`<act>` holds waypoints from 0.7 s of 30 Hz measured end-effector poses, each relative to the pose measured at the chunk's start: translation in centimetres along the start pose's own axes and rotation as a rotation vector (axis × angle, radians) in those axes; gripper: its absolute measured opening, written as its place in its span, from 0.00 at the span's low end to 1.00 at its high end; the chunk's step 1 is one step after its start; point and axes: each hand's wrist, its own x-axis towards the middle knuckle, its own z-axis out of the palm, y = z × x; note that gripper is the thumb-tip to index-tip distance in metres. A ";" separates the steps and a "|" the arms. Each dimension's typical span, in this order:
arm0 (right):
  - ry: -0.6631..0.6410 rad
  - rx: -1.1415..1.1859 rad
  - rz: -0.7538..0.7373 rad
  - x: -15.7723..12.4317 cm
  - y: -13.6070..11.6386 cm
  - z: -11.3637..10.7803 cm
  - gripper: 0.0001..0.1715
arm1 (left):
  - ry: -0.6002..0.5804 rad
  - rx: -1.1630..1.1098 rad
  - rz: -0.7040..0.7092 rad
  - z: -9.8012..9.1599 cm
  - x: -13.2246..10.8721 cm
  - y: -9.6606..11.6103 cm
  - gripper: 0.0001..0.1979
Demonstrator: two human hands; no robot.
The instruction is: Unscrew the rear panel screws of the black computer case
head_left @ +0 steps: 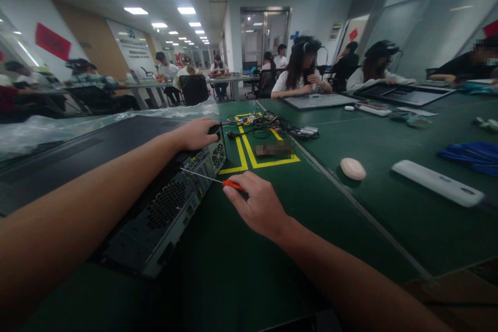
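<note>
A black computer case [167, 202] lies on its side on the green table, its metal back panel with vent holes facing me. Over the far corner of the case rests my left hand [197, 135], its fingers bent round the edge near the fan grille. My right hand [259, 202] is closed on the orange handle of a screwdriver [234, 185]. The long thin shaft points left, and its tip is at the back panel, close to the slot covers. Whether the tip sits in a screw is too small to tell.
Bundled cables [268, 122] lie beyond the case by yellow tape marks [243, 153]. To the right are a pale oval object [353, 169], a white bar [438, 182] and blue cloth [472, 155]. Clear plastic sheeting [42, 135] lies behind the case. Several people sit across the table.
</note>
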 end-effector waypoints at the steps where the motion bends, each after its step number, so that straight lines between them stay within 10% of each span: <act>1: 0.001 0.013 0.001 0.0 0.0 0.1 0.16 | 0.004 -0.001 0.000 0.0 0.0 0.0 0.35; 21: 0.017 -0.002 -0.016 0.0 0.4 0.4 0.06 | 0.006 0.012 0.006 0.1 0.1 -0.1 0.35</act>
